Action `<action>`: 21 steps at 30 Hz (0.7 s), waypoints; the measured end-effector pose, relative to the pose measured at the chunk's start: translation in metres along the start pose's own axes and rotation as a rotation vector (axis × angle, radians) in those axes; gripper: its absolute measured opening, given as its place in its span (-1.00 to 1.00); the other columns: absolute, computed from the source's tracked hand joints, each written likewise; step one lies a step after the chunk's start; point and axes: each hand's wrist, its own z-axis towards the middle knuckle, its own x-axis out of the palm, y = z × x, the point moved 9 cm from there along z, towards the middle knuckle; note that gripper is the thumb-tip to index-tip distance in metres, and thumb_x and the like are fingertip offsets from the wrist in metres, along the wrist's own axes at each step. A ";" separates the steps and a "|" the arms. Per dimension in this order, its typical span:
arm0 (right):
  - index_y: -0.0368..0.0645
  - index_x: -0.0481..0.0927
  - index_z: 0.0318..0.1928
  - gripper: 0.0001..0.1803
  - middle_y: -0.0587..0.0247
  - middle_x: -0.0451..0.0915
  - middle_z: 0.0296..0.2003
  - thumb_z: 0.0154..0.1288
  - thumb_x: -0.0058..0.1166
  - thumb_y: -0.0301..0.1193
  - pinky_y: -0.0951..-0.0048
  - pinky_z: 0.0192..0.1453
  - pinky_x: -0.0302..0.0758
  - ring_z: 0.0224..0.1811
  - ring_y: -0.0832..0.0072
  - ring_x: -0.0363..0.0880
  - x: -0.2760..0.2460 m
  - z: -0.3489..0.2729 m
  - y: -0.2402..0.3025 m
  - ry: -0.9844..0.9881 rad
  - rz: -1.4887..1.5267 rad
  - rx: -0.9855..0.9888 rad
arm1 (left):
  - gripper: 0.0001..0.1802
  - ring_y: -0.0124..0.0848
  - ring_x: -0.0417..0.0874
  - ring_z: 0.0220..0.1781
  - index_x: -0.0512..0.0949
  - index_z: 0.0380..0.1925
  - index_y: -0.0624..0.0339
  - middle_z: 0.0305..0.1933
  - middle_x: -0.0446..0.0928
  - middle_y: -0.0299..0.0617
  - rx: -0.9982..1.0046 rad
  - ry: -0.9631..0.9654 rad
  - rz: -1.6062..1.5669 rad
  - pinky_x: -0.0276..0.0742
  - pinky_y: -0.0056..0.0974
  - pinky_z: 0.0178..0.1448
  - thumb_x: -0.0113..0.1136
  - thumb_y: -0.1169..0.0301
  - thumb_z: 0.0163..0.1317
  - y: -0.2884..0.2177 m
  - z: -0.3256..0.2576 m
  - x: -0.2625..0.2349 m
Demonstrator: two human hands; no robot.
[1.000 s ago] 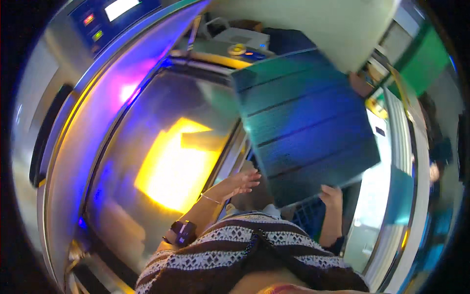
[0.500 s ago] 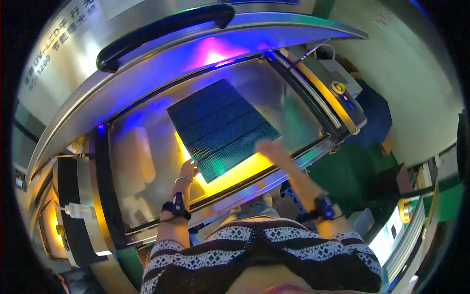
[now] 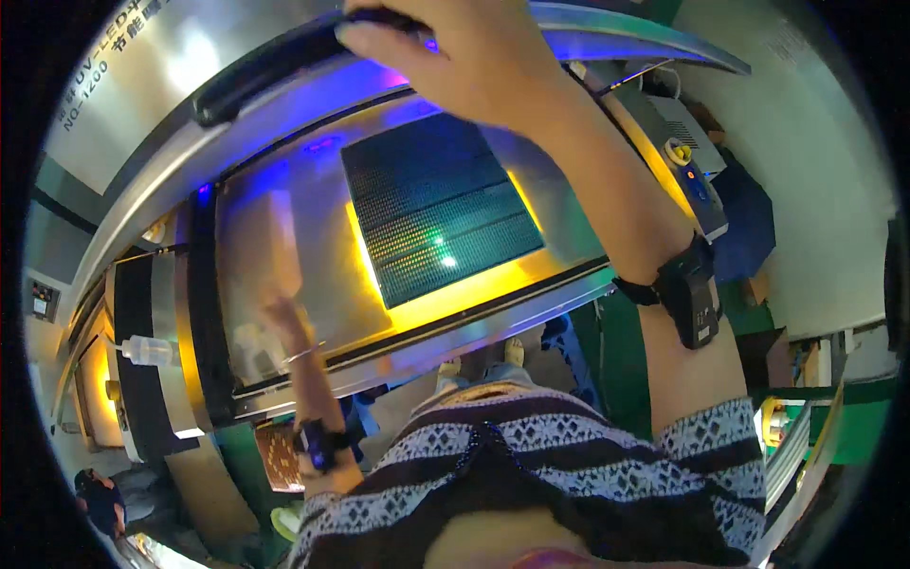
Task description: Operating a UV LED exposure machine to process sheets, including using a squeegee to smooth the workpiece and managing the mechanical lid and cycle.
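Note:
My right hand (image 3: 464,62) reaches up to the raised lid of the machine, its fingers curled over the black handle (image 3: 270,81). Low on the left, my left hand (image 3: 286,321) is smeared by motion over the shiny bed (image 3: 322,247), and its fingers cannot be made out. Between my arms lies a dark rectangular panel (image 3: 441,213) with a fine grid and several crosswise bands. Yellow light (image 3: 464,283) glows around the panel's left, lower and right edges.
The curved metal lid (image 3: 161,180) stands raised along the far side. A control unit with buttons (image 3: 700,185) sits at the right. On the machine's left side lies a clear plastic bottle (image 3: 150,351). Another person (image 3: 102,503) shows at the lower left.
My right hand has gone from the panel's lower right corner up to the lid handle. My left hand has left the panel's lower left edge and moved left. The panel now lies straighter.

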 end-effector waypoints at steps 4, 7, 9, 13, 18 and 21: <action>-0.08 0.52 -0.43 -0.74 0.19 0.50 -0.59 0.05 0.10 -0.15 0.24 -0.43 0.43 -0.49 0.22 0.52 0.007 -0.073 0.015 0.220 0.045 0.093 | -0.68 -0.33 0.52 -0.20 0.42 -0.06 0.34 -0.15 0.48 -0.07 0.290 -0.482 0.348 0.47 -0.29 -0.07 0.03 0.40 0.22 -0.301 0.052 -0.120; -0.11 0.44 -0.39 -0.71 0.09 0.50 -0.59 0.10 0.02 -0.13 0.16 -0.43 0.42 -0.48 0.13 0.53 0.040 -0.139 0.042 0.756 0.117 0.208 | -0.65 -0.32 0.55 -0.20 0.40 -0.04 0.37 -0.21 0.53 -0.04 0.431 -0.051 0.171 0.45 -0.30 -0.02 0.00 0.37 0.24 -0.371 0.081 -0.094; -0.11 0.42 -0.41 -0.66 0.15 0.46 -0.67 0.12 0.01 -0.08 0.15 -0.53 0.34 -0.60 0.13 0.48 0.061 -0.192 0.054 0.976 0.185 0.198 | -0.69 -0.28 0.55 -0.14 0.45 -0.09 0.34 -0.12 0.53 0.00 0.114 0.914 -0.343 0.44 -0.28 0.00 0.00 0.37 0.23 -0.378 0.057 0.011; -0.13 0.46 -0.35 -0.78 0.04 0.51 -0.62 0.11 -0.05 -0.25 0.03 -0.41 0.39 -0.52 0.03 0.53 0.102 -0.300 0.085 1.316 0.264 0.360 | -0.60 -0.09 0.51 -0.02 0.54 -0.13 0.09 0.01 0.49 -0.09 0.547 1.172 0.491 0.41 -0.17 0.08 0.14 0.09 0.11 -0.316 -0.078 0.148; -0.11 0.50 -0.29 -0.79 0.00 0.53 -0.55 0.10 -0.11 -0.33 0.05 -0.37 0.42 -0.46 0.11 0.56 0.166 -0.435 0.120 1.258 0.383 0.450 | 0.18 0.12 -0.35 0.41 -0.13 0.32 -0.02 0.40 -0.23 0.09 0.199 1.375 0.988 -0.29 0.33 0.31 0.20 -0.30 -0.22 -0.108 -0.182 0.207; -0.10 0.51 -0.28 -0.79 0.03 0.53 -0.56 0.10 -0.13 -0.35 0.09 -0.40 0.43 -0.47 0.16 0.57 0.191 -0.492 0.120 1.334 0.359 0.524 | 0.32 0.09 -0.46 0.42 -0.30 0.33 0.05 0.40 -0.34 0.16 0.186 1.432 1.087 -0.35 0.29 0.33 0.25 -0.29 -0.28 -0.094 -0.212 0.211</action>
